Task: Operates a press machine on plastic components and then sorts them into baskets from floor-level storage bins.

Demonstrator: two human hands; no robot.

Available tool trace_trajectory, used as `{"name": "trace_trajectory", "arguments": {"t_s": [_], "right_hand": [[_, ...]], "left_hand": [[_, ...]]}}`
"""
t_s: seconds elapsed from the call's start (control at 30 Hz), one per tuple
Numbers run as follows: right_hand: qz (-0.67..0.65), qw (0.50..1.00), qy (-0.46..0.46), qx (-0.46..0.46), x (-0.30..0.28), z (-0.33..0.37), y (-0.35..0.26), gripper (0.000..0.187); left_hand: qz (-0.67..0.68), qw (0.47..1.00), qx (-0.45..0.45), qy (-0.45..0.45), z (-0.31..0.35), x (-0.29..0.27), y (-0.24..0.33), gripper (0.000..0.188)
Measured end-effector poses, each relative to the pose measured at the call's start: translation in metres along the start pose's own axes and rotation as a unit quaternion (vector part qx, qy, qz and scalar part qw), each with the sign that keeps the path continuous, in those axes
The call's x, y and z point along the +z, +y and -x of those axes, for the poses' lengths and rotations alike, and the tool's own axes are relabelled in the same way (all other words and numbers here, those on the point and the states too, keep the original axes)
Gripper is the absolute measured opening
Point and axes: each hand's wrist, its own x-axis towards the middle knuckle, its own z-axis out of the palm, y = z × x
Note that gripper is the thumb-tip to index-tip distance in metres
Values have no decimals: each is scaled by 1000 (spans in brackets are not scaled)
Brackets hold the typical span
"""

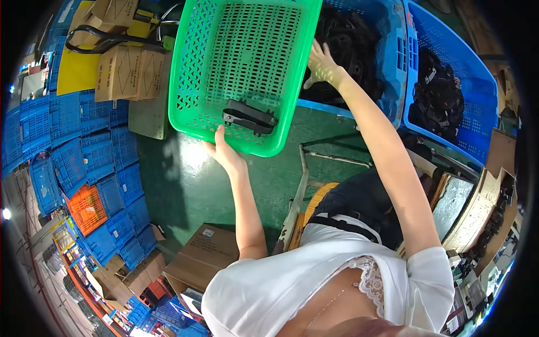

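Note:
I hold a green perforated plastic basket (202,67) up in front of me, tilted over the green floor. My left hand (224,150) grips its near rim from below. My right hand (321,64) holds its right side wall. Two black plastic parts (250,117) lie inside the basket against the near wall. Just right of the basket stands a blue crate (396,50) filled with several black parts (348,39).
A second blue crate (477,90) with black parts stands at the right. Stacked blue crates (84,146) and an orange one (87,209) fill the left. Cardboard boxes (126,70) sit on a yellow pallet truck (76,70); another box (202,255) lies near my feet.

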Motion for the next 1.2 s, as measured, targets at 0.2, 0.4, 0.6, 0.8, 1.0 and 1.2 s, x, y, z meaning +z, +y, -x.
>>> {"name": "trace_trajectory", "arguments": {"t_s": [0.2, 0.4, 0.6, 0.8, 1.0, 1.2], "right_hand": [[-37, 986, -163, 26, 15, 2, -12, 124], [-117, 988, -92, 28, 18, -3, 19, 75], [-108, 985, -129, 25, 43, -9, -2, 93], [-123, 971, -203, 16, 35, -13, -1, 91], [-31, 971, -237, 31, 9, -21, -14, 66], [-66, 982, -175, -11, 7, -11, -2, 55]], "left_hand": [[13, 1000, 8, 8, 0, -3, 0, 39], [9, 1000, 2, 14, 2, 3, 1, 36], [13, 1000, 5, 13, 3, 5, 3, 35], [-6, 1000, 9, 27, 4, 1, 1, 33], [-6, 1000, 14, 21, 0, -1, 0, 33], [-13, 1000, -14, 22, 7, 8, 8, 36]]}}
